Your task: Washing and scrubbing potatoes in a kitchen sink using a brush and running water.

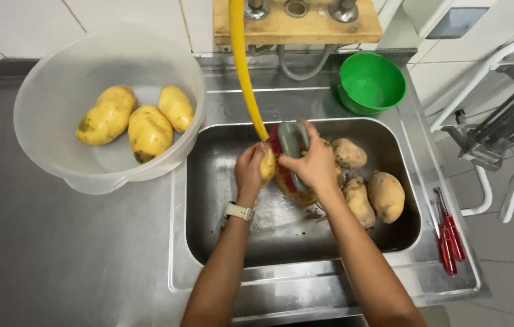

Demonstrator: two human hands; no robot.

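Observation:
Over the steel sink (208,200), my left hand (249,171) grips a yellow potato (268,166) right under the end of a yellow hose (242,66). My right hand (312,162) holds a scrub brush (292,148) with a grey handle and red bristles, pressed against that potato. A white watch sits on my left wrist. Three unwashed brown potatoes (386,195) lie in the sink's right half, close to my right forearm.
A large translucent plastic bowl (51,103) at the left holds three clean yellow potatoes (148,132). A green bowl (371,82) stands behind the sink. Red-handled tools (449,236) lie on the right rim. A wooden tap board is mounted above, and a white metal frame stands at the right.

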